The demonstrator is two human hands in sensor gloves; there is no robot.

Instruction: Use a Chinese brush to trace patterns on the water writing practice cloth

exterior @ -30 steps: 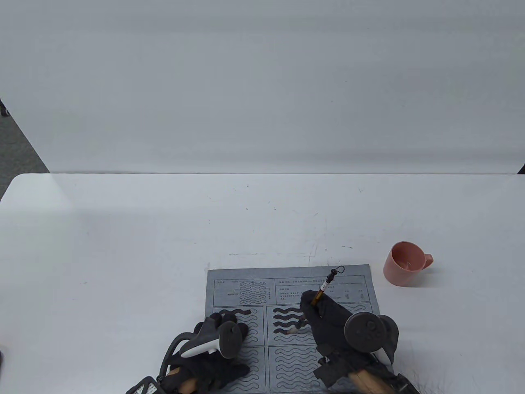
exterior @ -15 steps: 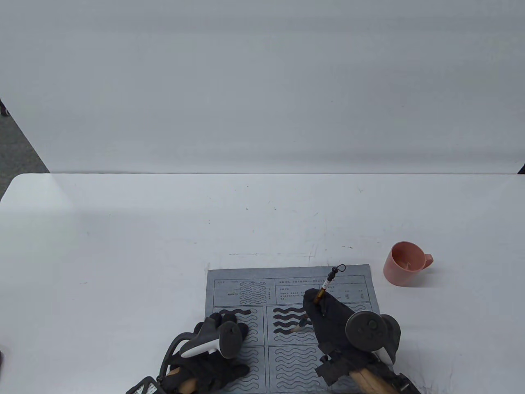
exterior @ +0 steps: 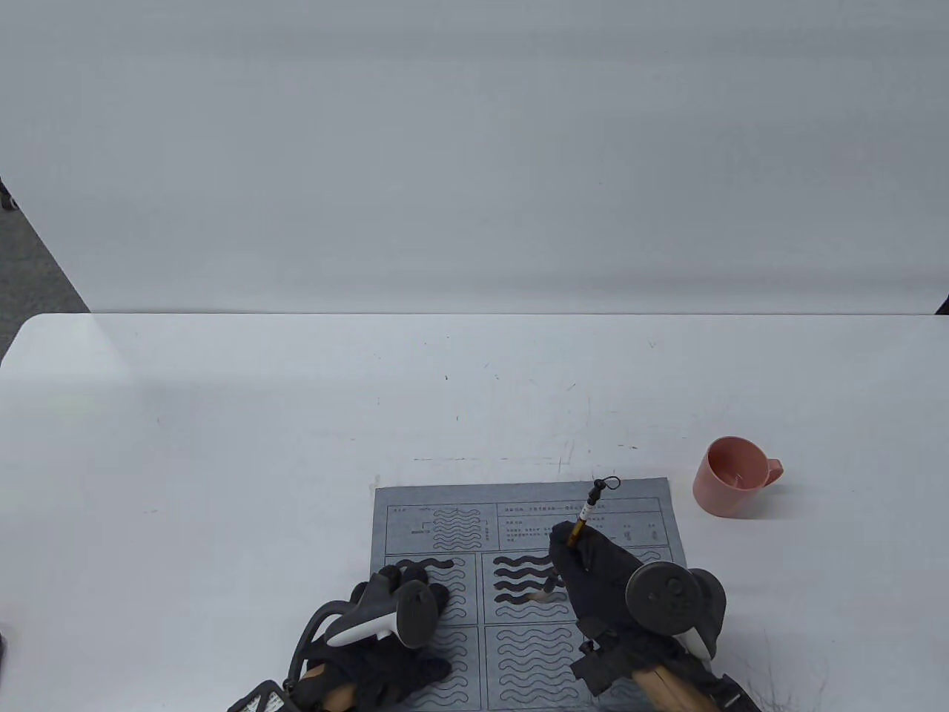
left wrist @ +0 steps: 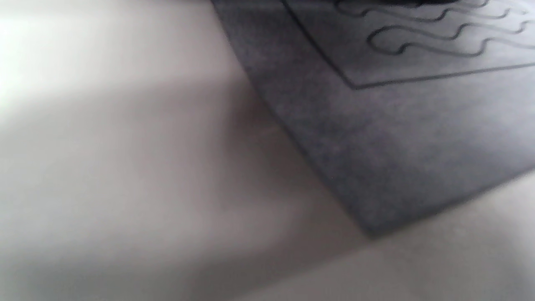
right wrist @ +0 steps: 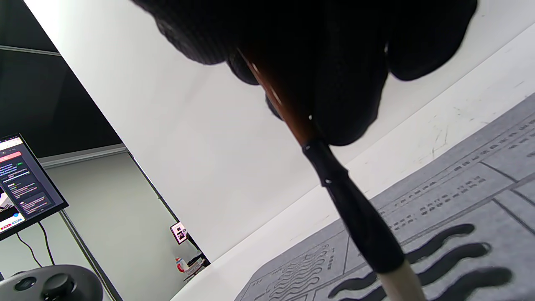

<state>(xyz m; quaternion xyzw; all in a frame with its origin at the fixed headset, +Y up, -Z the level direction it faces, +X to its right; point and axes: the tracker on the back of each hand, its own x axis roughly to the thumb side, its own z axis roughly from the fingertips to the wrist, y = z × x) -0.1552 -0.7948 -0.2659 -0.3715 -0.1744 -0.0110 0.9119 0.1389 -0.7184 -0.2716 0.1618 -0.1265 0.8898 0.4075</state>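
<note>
Cloth [exterior: 519,512] mid-trace at the near table edge, brush [exterior: 586,514] working the right-hand wave panel.

Table view: the thin grey felt-like sheet lay flat on the white table [exterior: 296,415], printed with outlined wavy bands, several filled dark and wet-looking. The right hand [exterior: 593,575] pinched the slim brown handle, tip down on a half-filled wave; a stray wobble would likely bleed past the outline. The left hand [exterior: 404,601] rested fingers-down on the left panel; if it lifted, the light sheet could slide. A pink plastic cup [exterior: 730,475] stood well apart, far right.
Left wrist view: blurred; only the cloth's matte near corner showed, finger spread impossible to tell.
Right wrist view: black gloved fingers [right wrist: 347,83] closed round the glossy stem above a black ferrule and pale bristles.
</note>
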